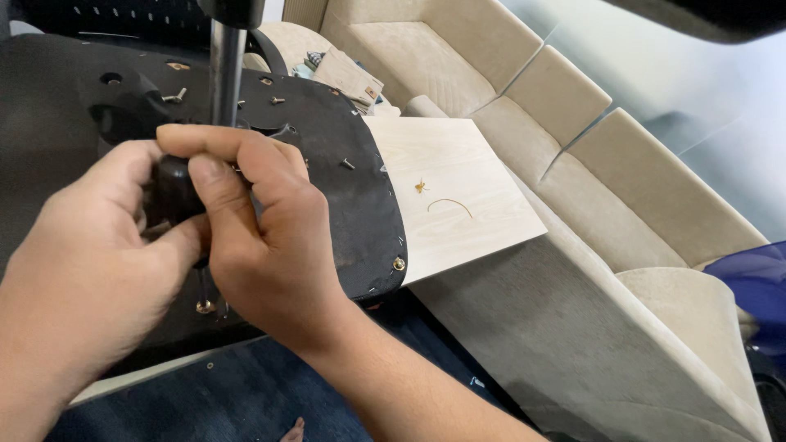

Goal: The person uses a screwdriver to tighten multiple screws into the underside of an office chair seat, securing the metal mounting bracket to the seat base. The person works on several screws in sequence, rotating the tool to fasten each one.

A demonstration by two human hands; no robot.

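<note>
An upturned office chair seat [360, 213] with a black underside lies on a pale wooden table [458, 196]. A metal column [226, 65] rises from its mechanism plate. My left hand [82, 270] and my right hand [262, 245] meet at a black knob [173, 190] on the mechanism, fingers closed around it from both sides. Several screws [173, 96] stick up loosely from holes in the seat bottom, and a brass-coloured fastener [399, 263] sits at the seat's near corner.
A beige sofa [573, 123] runs along the right, with folded fabric samples [348, 78] on it at the far end. A small brass piece [420, 187] and a curved wire [450, 205] lie on the table. Dark blue carpet [246, 393] lies below; a blue object [757, 282] is at right.
</note>
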